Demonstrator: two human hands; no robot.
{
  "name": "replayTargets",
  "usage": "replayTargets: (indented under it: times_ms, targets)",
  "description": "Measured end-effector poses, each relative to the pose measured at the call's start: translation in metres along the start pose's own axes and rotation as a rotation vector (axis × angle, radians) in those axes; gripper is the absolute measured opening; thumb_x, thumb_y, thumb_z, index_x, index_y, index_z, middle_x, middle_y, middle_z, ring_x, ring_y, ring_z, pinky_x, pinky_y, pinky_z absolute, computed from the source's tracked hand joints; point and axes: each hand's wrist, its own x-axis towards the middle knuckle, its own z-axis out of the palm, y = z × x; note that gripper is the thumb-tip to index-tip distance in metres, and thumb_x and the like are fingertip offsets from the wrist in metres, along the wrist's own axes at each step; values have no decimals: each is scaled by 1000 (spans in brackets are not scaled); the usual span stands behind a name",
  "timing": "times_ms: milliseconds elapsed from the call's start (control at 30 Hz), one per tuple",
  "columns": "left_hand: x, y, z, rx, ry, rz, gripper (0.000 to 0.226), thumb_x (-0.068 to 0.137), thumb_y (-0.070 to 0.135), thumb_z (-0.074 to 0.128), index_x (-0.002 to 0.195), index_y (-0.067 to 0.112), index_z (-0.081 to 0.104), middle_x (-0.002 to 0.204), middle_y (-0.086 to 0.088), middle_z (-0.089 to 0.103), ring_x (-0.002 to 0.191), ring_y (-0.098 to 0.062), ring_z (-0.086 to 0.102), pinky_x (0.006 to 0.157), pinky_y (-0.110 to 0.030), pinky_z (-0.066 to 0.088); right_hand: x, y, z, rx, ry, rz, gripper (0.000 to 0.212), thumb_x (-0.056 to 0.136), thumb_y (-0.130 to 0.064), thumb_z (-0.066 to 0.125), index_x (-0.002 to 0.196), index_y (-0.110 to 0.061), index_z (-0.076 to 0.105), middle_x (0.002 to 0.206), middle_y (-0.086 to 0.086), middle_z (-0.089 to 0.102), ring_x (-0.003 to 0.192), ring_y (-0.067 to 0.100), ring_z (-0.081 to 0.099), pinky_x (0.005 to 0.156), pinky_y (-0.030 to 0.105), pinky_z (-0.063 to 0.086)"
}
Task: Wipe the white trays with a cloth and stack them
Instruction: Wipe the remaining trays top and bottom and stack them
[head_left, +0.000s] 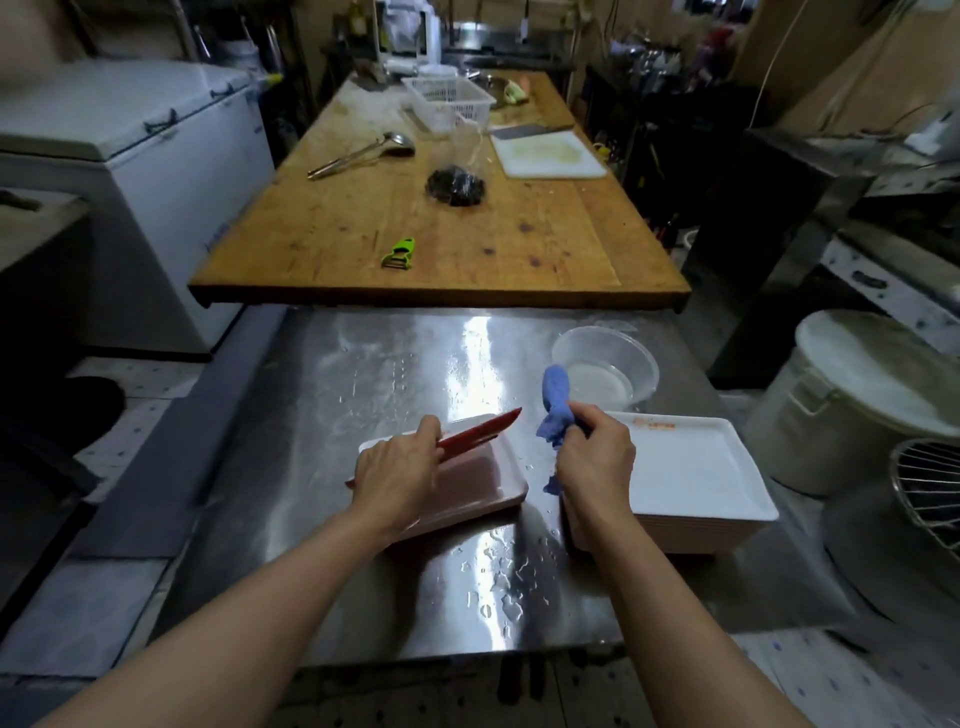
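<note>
We have one white tray (470, 486) lying on the steel table (395, 364), near and slightly left of centre, with a red tray (480, 432) tilted above it. Our left hand (397, 475) curls round the red tray's near edge and holds it up. Our right hand (597, 460) is closed round a bunched blue cloth (555, 402), raised just right of the trays. To wipe well, we judge we should keep the lifted tray steady, open the cloth out flatter, and draw it across the whole face and into the rims, since water beads sit on the table nearby.

Counting: one stack of white trays (701, 467) at right, its number of layers too fine to tell; one cloth; one clear plastic bowl (605, 366) beyond it; one green peeler (399, 253), one ladle (363, 153) and one cutting board (548, 154) on the far wooden table (519, 244).
</note>
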Motion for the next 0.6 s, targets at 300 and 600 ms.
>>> replayTargets:
  times_ms: [300,600]
  targets:
    - [-12,4,-57,-923,71,-270,20,93,13,52,73,20,54,64,5,60,53,-5,53,48,-12,38,-8,-54,-7,76,28,-247,36,87,2,44,105,-14,70,98,11,67,87,27,64,73,45,56]
    - [-18,15,-81,-1416,68,-319,21,92,5,55,73,12,52,60,-3,61,47,-8,55,51,-22,46,-34,-96,8,60,36,-618,19,90,-7,57,103,-9,71,110,2,62,109,16,54,97,30,41]
